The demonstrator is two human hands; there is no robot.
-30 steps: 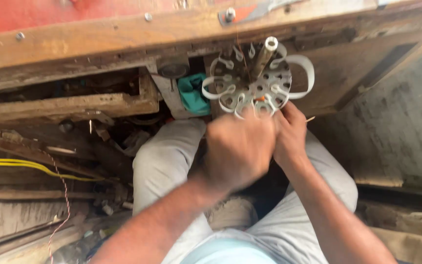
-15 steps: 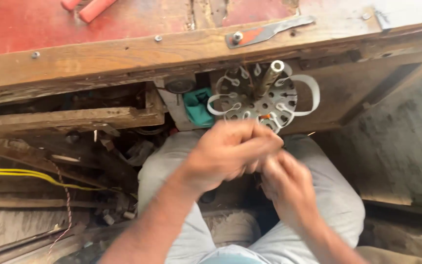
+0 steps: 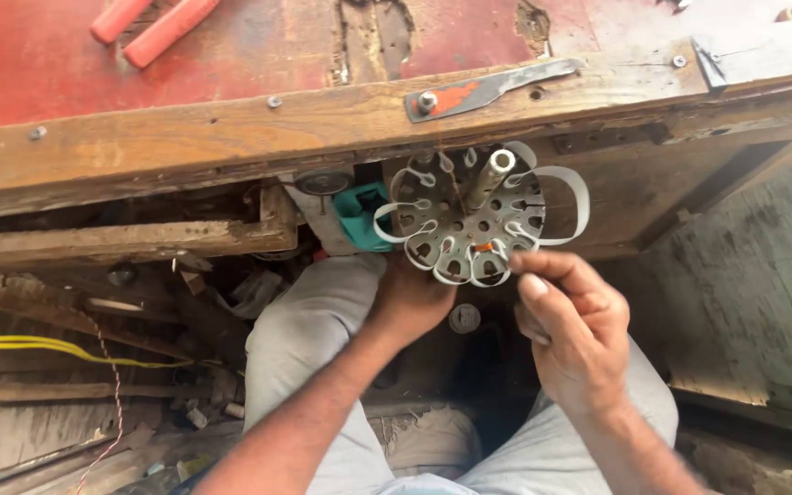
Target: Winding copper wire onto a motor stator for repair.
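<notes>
Left hand (image 3: 414, 298) cups slotted disc (image 3: 469, 220) from below; right hand (image 3: 570, 321) pinches its rim. Looks light, stiff; white strips (image 3: 572, 197) flimsy, so grip the rim.

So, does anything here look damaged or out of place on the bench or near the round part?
Yes. The red bench top is broken open near its edge, with ragged holes showing bare wood. The round metal disc that the right hand pinches and the left hand supports looks intact.
</notes>
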